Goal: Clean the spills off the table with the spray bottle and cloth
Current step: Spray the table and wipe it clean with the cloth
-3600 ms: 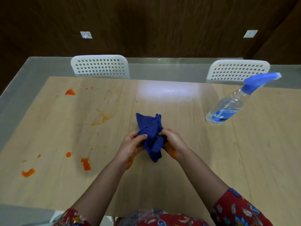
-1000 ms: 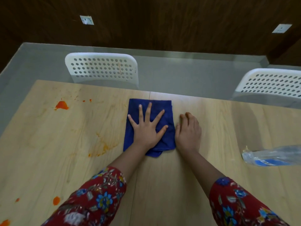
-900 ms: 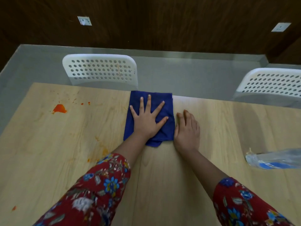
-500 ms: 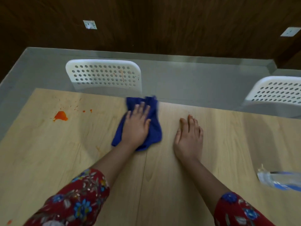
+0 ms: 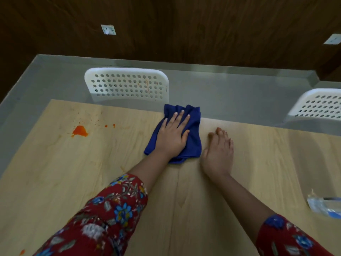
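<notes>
A dark blue cloth (image 5: 193,141) lies bunched at the far edge of the wooden table (image 5: 55,172). My left hand (image 5: 172,134) presses flat on the cloth with straight fingers. Just right of the cloth, my right hand (image 5: 218,150) rests palm down on the bare table. An orange spill (image 5: 79,131) with small splatters sits at the far left. A tiny orange spot (image 5: 22,252) shows at the near left edge. Only the clear base of the spray bottle (image 5: 324,206) with its blue label shows at the right edge.
Two white perforated chairs stand behind the table, one (image 5: 127,85) behind the cloth and another (image 5: 319,106) at the far right. Grey floor and a dark wooden wall lie beyond.
My left hand has slid the cloth from the table's middle to the far edge, bunching it. The orange smear left of the cloth is almost gone. My right hand stays flat beside it.
</notes>
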